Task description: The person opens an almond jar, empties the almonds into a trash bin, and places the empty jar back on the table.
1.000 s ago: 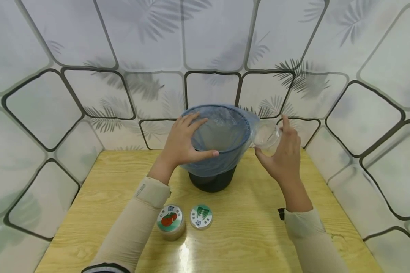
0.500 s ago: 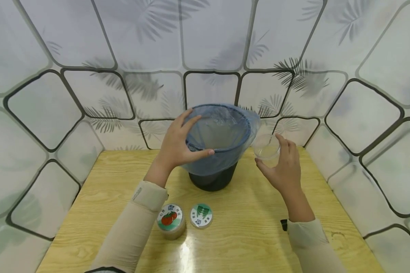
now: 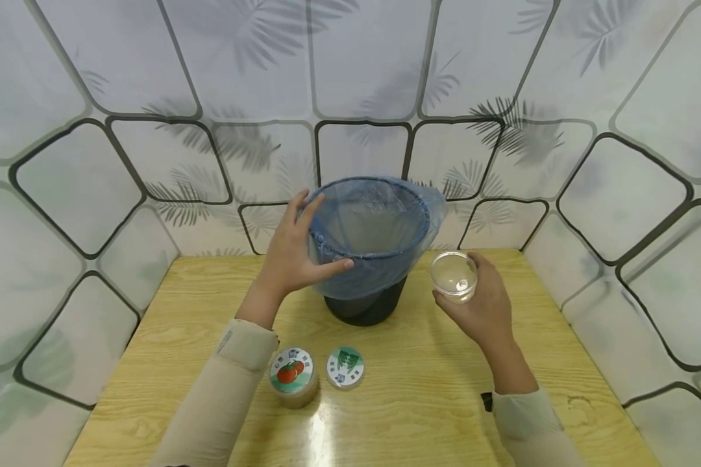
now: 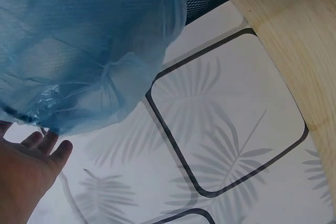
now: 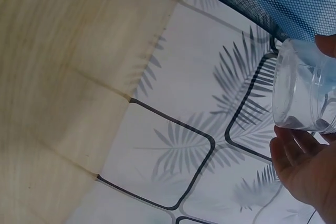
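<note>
My right hand (image 3: 483, 301) grips a clear plastic jar (image 3: 454, 275) between thumb and fingers, to the right of the bin. The jar's round mouth faces up in the head view, and nothing shows inside it. In the right wrist view the see-through jar (image 5: 302, 87) is held above the fingers. A black mesh bin (image 3: 365, 308) lined with a blue plastic bag (image 3: 380, 275) stands on the table. At its left rim is my left hand (image 3: 289, 250), fingers spread and thumb stretched along the front. The left wrist view has these fingertips (image 4: 62, 150) right at the bag's edge.
In front of the bin stands a jar with a tomato-printed lid (image 3: 292, 373). Beside it lies a round lid with a green vegetable print (image 3: 345, 368). Patterned walls (image 3: 362, 78) rise behind and beside the wooden table (image 3: 420, 395).
My right hand has come down with the jar and turned it, so its mouth now faces up. My left hand has shifted slightly left, away from the bin's opening.
</note>
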The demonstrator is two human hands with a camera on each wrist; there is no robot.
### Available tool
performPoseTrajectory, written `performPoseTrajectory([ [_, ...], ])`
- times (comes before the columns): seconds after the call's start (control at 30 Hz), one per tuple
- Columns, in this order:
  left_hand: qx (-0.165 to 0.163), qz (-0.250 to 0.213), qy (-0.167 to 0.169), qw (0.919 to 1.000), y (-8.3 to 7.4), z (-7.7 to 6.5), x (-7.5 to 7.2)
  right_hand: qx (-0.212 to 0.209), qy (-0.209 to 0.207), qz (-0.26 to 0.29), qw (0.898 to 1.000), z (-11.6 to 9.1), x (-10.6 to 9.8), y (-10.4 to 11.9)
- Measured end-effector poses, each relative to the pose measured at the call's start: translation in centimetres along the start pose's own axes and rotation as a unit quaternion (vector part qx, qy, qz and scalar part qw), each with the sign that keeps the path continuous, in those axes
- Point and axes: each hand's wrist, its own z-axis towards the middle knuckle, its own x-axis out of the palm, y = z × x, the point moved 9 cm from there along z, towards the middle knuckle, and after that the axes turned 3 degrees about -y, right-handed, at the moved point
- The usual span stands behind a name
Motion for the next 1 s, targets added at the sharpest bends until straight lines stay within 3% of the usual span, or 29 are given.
performPoseTrajectory([
  [0.23, -0.006, 0.017, 0.001, 0.9998, 0.7, -1.1, -0.5, 0.000, 0.019, -0.020, 1.000, -1.2, 1.0, -0.4],
  [0.57, -0.019, 0.008, 0.011, 0.9997, 1.2, -3.5, -0.6, 0.065, 0.109, 0.014, 0.992, -4.5, 2.4, -1.6],
  [1.0, -0.084, -0.007, 0.058, 0.9947, 3.0, -7.0, 0.3, 0.092, 0.185, 0.034, 0.978, -5.8, 4.1, -1.9],
])
